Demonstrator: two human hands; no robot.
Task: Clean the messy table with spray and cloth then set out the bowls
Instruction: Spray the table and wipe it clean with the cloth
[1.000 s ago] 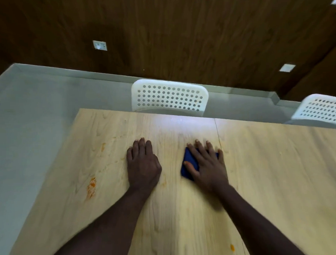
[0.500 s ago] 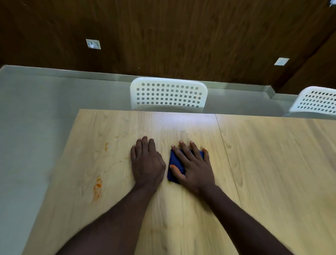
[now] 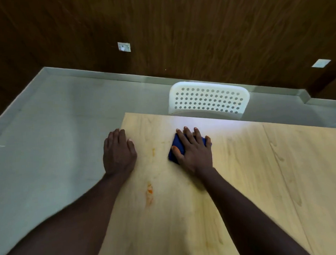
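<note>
Clearly mid-clean: wiping is under way, stains remain, and no bowls are out.

The right hand (image 3: 193, 151) lies flat with straight fingers, pressing the folded blue cloth (image 3: 172, 157) onto the table (image 3: 242, 182) near its far edge, close to the white chair (image 3: 208, 100). The left hand (image 3: 119, 150) rests open-palmed at the table's left edge, grasping nothing. 2 orange marks lie left of the cloth: a faint smear (image 3: 153, 152) between the hands and a brighter smear (image 3: 149, 191) nearer the person, so cleaning looks unfinished. No spray bottle or bowl is in view, and setting out the bowls seems entirely left to do.
</note>
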